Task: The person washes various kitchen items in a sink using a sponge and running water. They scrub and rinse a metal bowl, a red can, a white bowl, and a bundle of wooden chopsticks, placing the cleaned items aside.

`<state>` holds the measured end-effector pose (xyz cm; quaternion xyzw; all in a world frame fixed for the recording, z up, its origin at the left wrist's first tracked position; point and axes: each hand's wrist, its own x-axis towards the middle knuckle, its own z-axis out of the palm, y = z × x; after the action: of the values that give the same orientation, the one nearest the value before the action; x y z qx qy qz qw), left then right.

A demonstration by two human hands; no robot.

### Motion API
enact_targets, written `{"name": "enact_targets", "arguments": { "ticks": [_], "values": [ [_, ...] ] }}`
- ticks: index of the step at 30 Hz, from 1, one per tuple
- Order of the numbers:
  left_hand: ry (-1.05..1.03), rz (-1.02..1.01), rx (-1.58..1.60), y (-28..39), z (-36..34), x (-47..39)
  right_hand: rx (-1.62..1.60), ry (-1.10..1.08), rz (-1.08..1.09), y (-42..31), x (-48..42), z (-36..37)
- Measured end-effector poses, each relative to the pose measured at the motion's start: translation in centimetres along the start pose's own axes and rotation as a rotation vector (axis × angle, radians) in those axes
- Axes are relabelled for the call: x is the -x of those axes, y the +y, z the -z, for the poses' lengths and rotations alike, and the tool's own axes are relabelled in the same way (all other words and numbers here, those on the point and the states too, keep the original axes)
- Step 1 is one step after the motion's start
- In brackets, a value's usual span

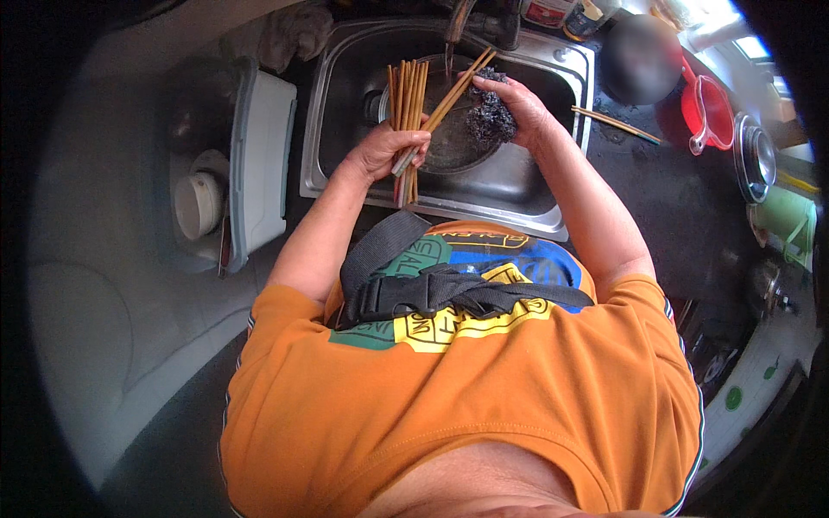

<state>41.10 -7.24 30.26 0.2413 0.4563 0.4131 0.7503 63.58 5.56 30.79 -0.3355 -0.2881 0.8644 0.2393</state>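
A bundle of wooden chopsticks (pixel 408 90) stands upright in my left hand (pixel 388 149), over the steel sink (pixel 537 188). Apart from the bundle, a slanted pair of chopsticks (pixel 453 97) also passes through that hand and leans to the upper right. My right hand (pixel 524 113) grips a dark mesh scouring pad (pixel 491 107) beside the pair's upper part; whether its fingers touch these sticks I cannot tell. Below both hands a round basin (pixel 447 155) sits in the sink. The faucet (pixel 458 19) points down over it, with what looks like a thin stream of water.
Another pair of chopsticks (pixel 615 123) lies on the dark counter (pixel 622 188), right of the sink. Beyond it are a red strainer (pixel 709 113), stacked metal bowls (pixel 754 155) and a green container (pixel 787 223). On the left stands a plastic bin (pixel 259 162) near a white bowl (pixel 197 204).
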Motion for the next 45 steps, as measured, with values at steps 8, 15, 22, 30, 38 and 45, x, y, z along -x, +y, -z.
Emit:
{"name": "enact_targets", "arguments": {
  "ticks": [8, 15, 22, 30, 38, 45],
  "values": [
    [0.075, 0.025, -0.382, -1.0, 1.1, 0.5, 0.568, 0.061, 0.347, 1.2, -1.1, -2.5],
    [0.202, -0.029, -0.607, -0.7, 2.1, -0.1, 0.864, 0.184, 0.645, 2.1, -0.5, -3.0],
    [0.276, -0.107, -0.413, -3.5, 4.1, 0.3, 1.038, 0.191, 0.679, 1.4, 0.1, -3.7],
    [0.469, -0.257, -0.341, -4.5, 5.5, 0.6, 1.333, 0.193, 0.659, 1.7, 1.0, -4.1],
    [0.475, -0.24, -0.452, -5.0, 3.7, 0.1, 1.351, 0.214, 0.782, 1.5, 1.8, -2.9],
    [0.494, -0.254, -0.459, -5.7, 4.5, 0.0, 1.351, 0.221, 0.773, 1.9, 3.5, -2.0]
  ]
}}
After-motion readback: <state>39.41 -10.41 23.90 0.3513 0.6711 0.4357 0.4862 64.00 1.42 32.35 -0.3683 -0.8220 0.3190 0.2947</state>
